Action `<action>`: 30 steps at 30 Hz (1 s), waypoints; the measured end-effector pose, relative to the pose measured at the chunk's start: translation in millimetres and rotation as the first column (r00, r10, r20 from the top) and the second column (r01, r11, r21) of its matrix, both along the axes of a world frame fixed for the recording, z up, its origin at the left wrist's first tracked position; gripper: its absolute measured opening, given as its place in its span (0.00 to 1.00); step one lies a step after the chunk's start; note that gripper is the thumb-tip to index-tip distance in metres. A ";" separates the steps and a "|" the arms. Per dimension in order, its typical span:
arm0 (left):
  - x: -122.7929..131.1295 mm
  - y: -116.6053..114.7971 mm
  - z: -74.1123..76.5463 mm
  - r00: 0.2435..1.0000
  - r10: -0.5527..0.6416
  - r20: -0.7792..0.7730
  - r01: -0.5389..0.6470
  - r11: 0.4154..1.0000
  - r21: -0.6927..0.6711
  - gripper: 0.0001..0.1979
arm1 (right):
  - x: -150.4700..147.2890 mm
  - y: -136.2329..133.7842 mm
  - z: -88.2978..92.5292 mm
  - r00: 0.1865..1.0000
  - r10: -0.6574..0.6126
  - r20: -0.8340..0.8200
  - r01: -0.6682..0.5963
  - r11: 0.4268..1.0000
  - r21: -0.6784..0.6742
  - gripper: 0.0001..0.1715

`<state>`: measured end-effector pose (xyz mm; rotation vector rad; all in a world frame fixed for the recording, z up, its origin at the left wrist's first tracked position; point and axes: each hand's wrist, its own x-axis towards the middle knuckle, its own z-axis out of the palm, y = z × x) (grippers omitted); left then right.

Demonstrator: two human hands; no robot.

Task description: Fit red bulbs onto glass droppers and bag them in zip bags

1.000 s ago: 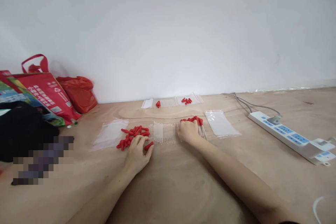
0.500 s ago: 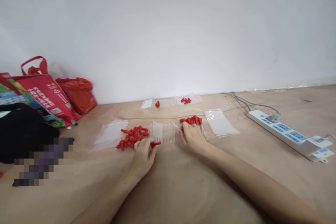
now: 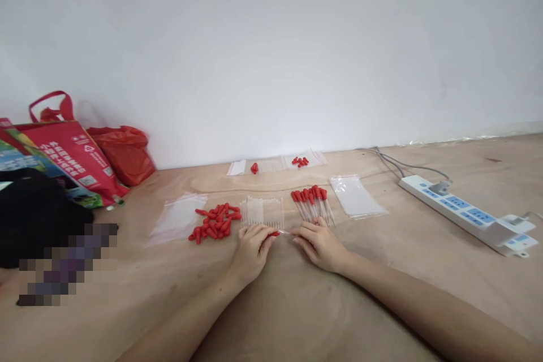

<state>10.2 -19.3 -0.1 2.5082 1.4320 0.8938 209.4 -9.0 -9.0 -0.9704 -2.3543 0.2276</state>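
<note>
My left hand [image 3: 253, 243] pinches a red rubber bulb [image 3: 274, 233] just in front of a row of clear glass tubes [image 3: 263, 212]. My right hand [image 3: 320, 243] pinches a thin clear tube [image 3: 285, 232] whose end meets the bulb between the two hands. A loose pile of red bulbs [image 3: 215, 222] lies left of the tube row. Several finished droppers with red bulbs [image 3: 313, 202] lie fanned out just beyond my right hand.
Clear zip bags lie at the left [image 3: 178, 216] and right [image 3: 356, 197]; more bags with red bulbs [image 3: 300, 162] sit by the wall. A white power strip [image 3: 466, 218] lies at right. Red bags [image 3: 80, 155] and a black cloth [image 3: 38, 215] crowd the left.
My left hand picked a red bulb from the pile and moved right. My right hand drew back from the droppers with a tube, and both hands met at the centre.
</note>
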 end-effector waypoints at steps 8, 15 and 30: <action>-1.7 2.3 -3.2 0.999 -0.022 0.037 0.022 1.000 0.012 0.10 | 2.4 -0.7 1.9 1.000 0.005 -0.008 -0.005 1.000 -0.028 0.11; -2.9 0.4 1.5 0.998 -0.058 0.032 0.058 0.998 0.013 0.09 | 1.9 -0.1 4.5 0.999 0.050 0.017 -0.050 0.998 -0.024 0.13; -0.6 -7.2 4.4 0.984 -0.156 -0.084 0.160 0.987 0.035 0.09 | 4.1 -1.4 7.7 0.987 0.036 0.158 -0.049 0.996 0.079 0.14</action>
